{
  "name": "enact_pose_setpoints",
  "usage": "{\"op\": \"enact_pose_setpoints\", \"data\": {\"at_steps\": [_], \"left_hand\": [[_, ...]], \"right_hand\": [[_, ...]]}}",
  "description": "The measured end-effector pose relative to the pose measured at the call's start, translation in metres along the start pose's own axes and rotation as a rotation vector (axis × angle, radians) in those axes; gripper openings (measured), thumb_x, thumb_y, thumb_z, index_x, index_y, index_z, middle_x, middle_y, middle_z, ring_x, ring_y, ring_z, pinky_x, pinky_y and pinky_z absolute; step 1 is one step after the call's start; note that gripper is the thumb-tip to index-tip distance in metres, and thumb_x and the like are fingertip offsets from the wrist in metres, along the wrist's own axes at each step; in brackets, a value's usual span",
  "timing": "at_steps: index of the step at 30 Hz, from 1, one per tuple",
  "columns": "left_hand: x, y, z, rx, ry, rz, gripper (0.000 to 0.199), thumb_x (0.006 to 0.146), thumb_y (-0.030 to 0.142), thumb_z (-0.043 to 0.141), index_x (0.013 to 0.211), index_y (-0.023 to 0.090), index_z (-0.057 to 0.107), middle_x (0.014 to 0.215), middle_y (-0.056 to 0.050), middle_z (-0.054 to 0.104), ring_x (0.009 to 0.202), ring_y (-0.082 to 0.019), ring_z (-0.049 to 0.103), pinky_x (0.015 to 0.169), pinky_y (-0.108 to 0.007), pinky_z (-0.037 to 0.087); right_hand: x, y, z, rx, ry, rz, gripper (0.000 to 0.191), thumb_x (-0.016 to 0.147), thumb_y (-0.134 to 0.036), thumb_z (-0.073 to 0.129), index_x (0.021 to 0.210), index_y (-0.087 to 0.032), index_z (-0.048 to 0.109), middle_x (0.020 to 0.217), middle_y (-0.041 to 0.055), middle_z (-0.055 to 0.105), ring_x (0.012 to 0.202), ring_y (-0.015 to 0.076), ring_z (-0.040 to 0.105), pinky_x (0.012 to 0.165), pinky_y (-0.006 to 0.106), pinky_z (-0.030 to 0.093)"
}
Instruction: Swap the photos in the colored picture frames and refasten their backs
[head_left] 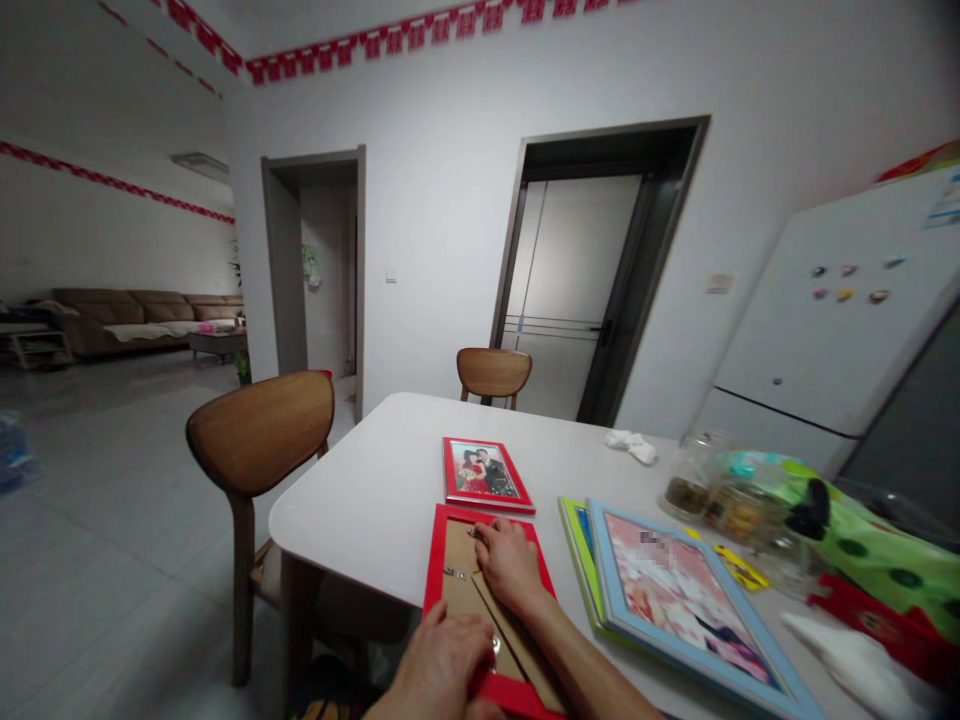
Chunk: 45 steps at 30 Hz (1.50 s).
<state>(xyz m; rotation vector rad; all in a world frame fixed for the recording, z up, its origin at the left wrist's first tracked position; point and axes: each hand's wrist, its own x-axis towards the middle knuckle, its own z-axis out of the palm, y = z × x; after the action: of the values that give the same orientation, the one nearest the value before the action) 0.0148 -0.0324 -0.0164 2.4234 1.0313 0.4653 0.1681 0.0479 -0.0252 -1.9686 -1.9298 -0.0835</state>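
Note:
A red picture frame [433,565] lies face down at the table's near edge, its brown backing board [456,552] uppermost. Small metal clips [454,574] and a folding brown stand leg show on the back. My left hand [446,650] is closed over the frame's lower left side, fingers curled onto the backing. With bent fingers, my right hand [511,568] presses at a metal clip near the top end; its fingertips are partly hidden. Just beyond lies a second red picture frame [486,474], face up, with a photo of a couple.
To the right, a light blue picture frame [690,610] rests on a green frame [581,545]. Glass jars [686,485], a green patterned bag [862,540] and crumpled white tissue [631,446] stand farther right. Wooden chairs [262,430] flank the white table [367,480].

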Motion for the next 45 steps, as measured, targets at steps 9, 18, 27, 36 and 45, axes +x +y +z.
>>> {"op": "enact_pose_setpoints", "data": {"at_steps": [9, 18, 27, 36, 45], "left_hand": [[-0.004, -0.013, -0.002, -0.059, 0.068, -0.059, 0.062, 0.048, 0.027, 0.077, 0.104, 0.019, 0.052, 0.116, -0.007, 0.052, 0.109, -0.024, 0.044, 0.102, -0.040, 0.015], [-0.003, -0.015, 0.006, -0.039, 0.076, -0.088, 0.059, 0.049, 0.027, 0.076, 0.103, 0.016, 0.055, 0.119, -0.012, 0.050, 0.111, -0.025, 0.042, 0.102, -0.042, 0.012], [-0.006, -0.018, 0.005, -0.018, 0.110, -0.014, 0.062, 0.051, 0.036, 0.075, 0.104, 0.015, 0.051, 0.114, -0.011, 0.054, 0.108, -0.025, 0.045, 0.101, -0.043, 0.014], [-0.006, -0.012, -0.004, -0.014, 0.084, -0.019, 0.060, 0.048, 0.034, 0.077, 0.100, 0.017, 0.053, 0.110, -0.007, 0.056, 0.104, -0.024, 0.048, 0.101, -0.041, 0.016], [-0.005, -0.009, -0.005, -0.017, 0.077, -0.050, 0.049, 0.049, 0.033, 0.076, 0.092, 0.019, 0.057, 0.113, -0.005, 0.055, 0.105, -0.022, 0.047, 0.101, -0.038, 0.015]], "right_hand": [[-0.017, -0.022, -0.005, 0.181, -0.029, -0.170, 0.023, 0.070, -0.042, 0.052, 0.077, -0.024, 0.064, 0.098, 0.0049, 0.057, 0.093, 0.0203, 0.048, 0.077, 0.030, 0.033], [-0.014, -0.025, -0.008, 0.189, -0.024, -0.151, 0.021, 0.075, -0.032, 0.045, 0.077, -0.022, 0.063, 0.089, 0.0058, 0.060, 0.087, 0.0195, 0.050, 0.072, 0.028, 0.035], [-0.040, 0.043, -0.044, 0.110, -0.207, -0.175, 0.029, 0.059, -0.010, 0.042, 0.074, -0.021, 0.066, 0.094, 0.0042, 0.059, 0.087, 0.0182, 0.048, 0.076, 0.026, 0.034], [-0.037, 0.038, -0.038, 0.138, -0.131, -0.051, 0.026, 0.067, -0.012, 0.037, 0.075, -0.016, 0.062, 0.081, 0.0076, 0.059, 0.079, 0.0170, 0.050, 0.069, 0.025, 0.035], [-0.072, 0.008, -0.063, 0.472, -0.454, -0.350, 0.030, 0.060, -0.015, 0.050, 0.084, -0.025, 0.065, 0.110, 0.0016, 0.050, 0.103, 0.0166, 0.043, 0.089, 0.028, 0.030]]}}
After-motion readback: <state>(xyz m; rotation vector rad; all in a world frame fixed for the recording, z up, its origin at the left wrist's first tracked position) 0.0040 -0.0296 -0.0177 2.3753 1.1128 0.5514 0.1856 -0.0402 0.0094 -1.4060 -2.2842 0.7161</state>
